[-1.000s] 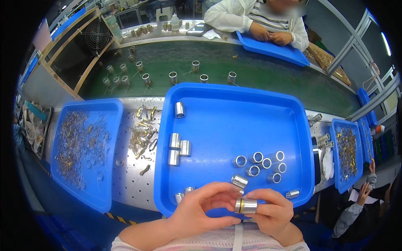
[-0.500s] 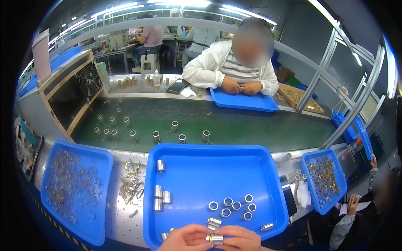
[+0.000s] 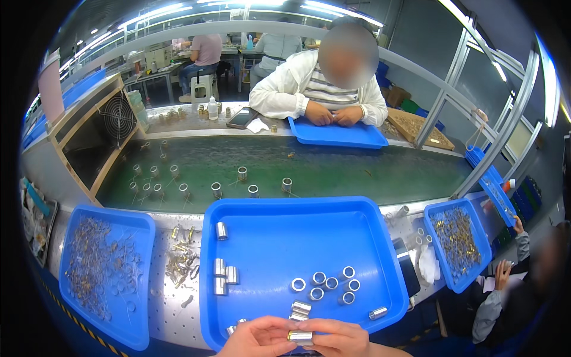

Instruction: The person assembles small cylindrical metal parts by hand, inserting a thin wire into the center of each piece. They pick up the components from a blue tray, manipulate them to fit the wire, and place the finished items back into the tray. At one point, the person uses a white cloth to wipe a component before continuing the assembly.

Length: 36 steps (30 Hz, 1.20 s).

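Over the near edge of the large blue tray (image 3: 333,208), a small shiny metal cylinder (image 3: 301,338) lies level between my hands. My right hand (image 3: 342,337) pinches its right part between thumb and fingers. The fingers of my left hand (image 3: 259,337) are closed at its left end, where a yellowish edge shows. Just beyond my fingertips, more metal cylinders (image 3: 301,307) lie on their sides, partly covered by my hands. Several open-topped cylinders (image 3: 319,278) stand upright in the tray's right half. Others (image 3: 219,267) lie along its left side.
A left blue tray (image 3: 140,223) holds thin wired parts; a right one (image 3: 446,279) holds brass-coloured parts. Loose metal pieces (image 3: 181,256) lie between trays. Beyond, a green belt (image 3: 333,172) carries cylinders with wires. Opposite, a person in white works over another blue tray (image 3: 339,135).
The whole view has shifted slightly. My hands still hold the cylinder together; the thin wire that hung below it no longer shows clearly. The person opposite has moved their hands a little.
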Each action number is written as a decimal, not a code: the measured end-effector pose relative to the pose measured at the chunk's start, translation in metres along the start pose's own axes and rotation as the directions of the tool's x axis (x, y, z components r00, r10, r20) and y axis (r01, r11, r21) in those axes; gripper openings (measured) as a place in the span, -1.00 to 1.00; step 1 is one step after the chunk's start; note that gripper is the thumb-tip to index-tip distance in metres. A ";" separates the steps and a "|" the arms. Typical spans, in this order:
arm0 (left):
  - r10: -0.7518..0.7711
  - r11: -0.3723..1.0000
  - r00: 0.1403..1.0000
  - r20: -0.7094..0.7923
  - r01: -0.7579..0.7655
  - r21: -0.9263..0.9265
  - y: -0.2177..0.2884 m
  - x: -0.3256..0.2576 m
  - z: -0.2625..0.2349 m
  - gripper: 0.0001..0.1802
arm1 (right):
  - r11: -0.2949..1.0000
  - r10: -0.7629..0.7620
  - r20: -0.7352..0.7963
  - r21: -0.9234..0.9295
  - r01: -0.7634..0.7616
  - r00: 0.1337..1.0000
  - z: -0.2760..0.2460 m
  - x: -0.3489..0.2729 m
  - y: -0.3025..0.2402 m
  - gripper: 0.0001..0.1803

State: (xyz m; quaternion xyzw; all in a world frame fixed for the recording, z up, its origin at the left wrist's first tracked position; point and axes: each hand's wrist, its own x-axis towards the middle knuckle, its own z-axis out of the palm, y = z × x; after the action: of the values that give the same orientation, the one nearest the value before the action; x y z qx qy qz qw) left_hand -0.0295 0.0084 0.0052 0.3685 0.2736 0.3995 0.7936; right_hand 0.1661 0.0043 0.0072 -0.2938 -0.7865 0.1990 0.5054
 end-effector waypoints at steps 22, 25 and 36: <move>0.812 0.258 0.344 -0.471 0.513 0.819 0.091 -0.109 -0.109 -0.53 | 0.724 0.505 0.271 -0.650 -0.231 0.819 -0.070 0.148 0.143 -0.81; 0.903 -0.021 0.346 -0.256 0.629 0.777 0.090 -0.118 -0.123 -0.61 | 0.650 0.518 0.187 -0.721 -0.242 0.835 -0.038 0.185 0.186 -0.78; 0.715 0.154 0.700 0.007 -0.167 0.974 0.076 -0.065 -0.061 -0.73 | 0.777 0.400 0.150 -0.579 -0.247 0.904 -0.023 0.189 0.189 -0.83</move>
State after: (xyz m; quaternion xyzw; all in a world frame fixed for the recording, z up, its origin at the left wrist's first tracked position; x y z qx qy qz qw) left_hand -0.1410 0.0071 0.0402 0.7097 0.5032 0.4616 0.1737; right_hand 0.1767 0.2716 0.0298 -0.5282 -0.8072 0.0881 0.2484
